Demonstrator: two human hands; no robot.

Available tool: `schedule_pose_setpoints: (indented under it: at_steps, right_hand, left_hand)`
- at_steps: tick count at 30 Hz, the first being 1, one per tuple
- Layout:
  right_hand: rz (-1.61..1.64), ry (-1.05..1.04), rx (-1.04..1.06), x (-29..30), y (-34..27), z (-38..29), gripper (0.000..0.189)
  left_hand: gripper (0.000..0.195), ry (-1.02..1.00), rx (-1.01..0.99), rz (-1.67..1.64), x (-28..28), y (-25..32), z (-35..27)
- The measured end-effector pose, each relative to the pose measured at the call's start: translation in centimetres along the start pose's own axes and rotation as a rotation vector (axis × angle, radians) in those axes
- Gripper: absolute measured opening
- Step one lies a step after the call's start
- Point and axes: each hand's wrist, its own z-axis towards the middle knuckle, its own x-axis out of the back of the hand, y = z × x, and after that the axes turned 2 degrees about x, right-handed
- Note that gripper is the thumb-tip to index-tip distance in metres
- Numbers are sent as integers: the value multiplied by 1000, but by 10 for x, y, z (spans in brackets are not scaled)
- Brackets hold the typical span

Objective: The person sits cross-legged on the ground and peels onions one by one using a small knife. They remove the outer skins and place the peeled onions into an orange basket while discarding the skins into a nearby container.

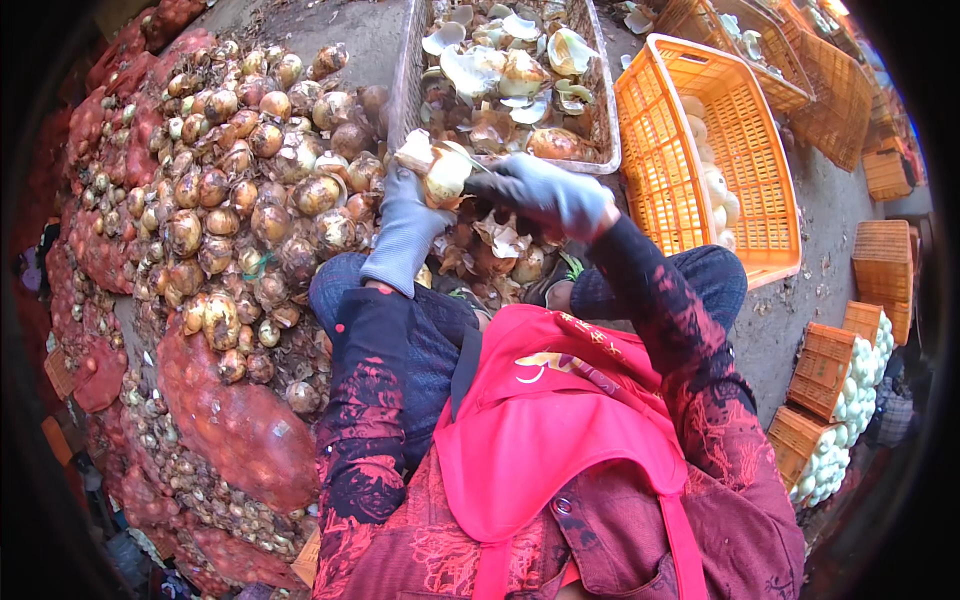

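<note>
My left hand (409,217), in a grey work glove, grips a partly peeled onion (448,174) with loose skin hanging from it. From the right, my gloved right hand (551,191) closes around a small knife (478,165). Only a thin part of its blade shows, against the onion; the handle is hidden in the fingers. Just beyond both hands stands a crate (616,142) of onion peels (472,71), with an unpeeled onion (559,144) by its near edge. More peels (501,236) lie on the floor below my hands, between my feet.
A large heap of unpeeled onions (217,187) spreads on the left, among red mesh sacks (232,412). An orange plastic crate (757,150) at the right holds several peeled onions (716,187). Farther right stand orange crates (821,367) beside packed peeled onions (862,382).
</note>
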Motion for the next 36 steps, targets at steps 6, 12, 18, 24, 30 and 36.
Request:
schedule_pose_setpoints:
  at_steps: [6, 12, 18, 24, 30, 36]
  right_hand:
    - [-167, -149, -152, 27, -14, 18, 54]
    - [-293, -145, -289, -8, 63, -57, 42]
    - [-102, 260, -82, -27, 22, -32, 35]
    - [-448, 299, 14, -32, 28, -15, 35]
    - [-668, 512, -20, -45, 34, 4, 34]
    - [304, 36, -326, 9, -6, 6, 39]
  left_hand:
    - [84, 122, -232, 357, -6, -7, 4]
    - [91, 46, -23, -182, -7, -21, 12]
    - [95, 65, -22, 45, -13, -17, 13]
    - [99, 118, -41, 106, -24, -35, 19]
    - [91, 117, 81, 217, -19, 3, 8]
    - [89, 47, 82, 169, -9, 8, 11]
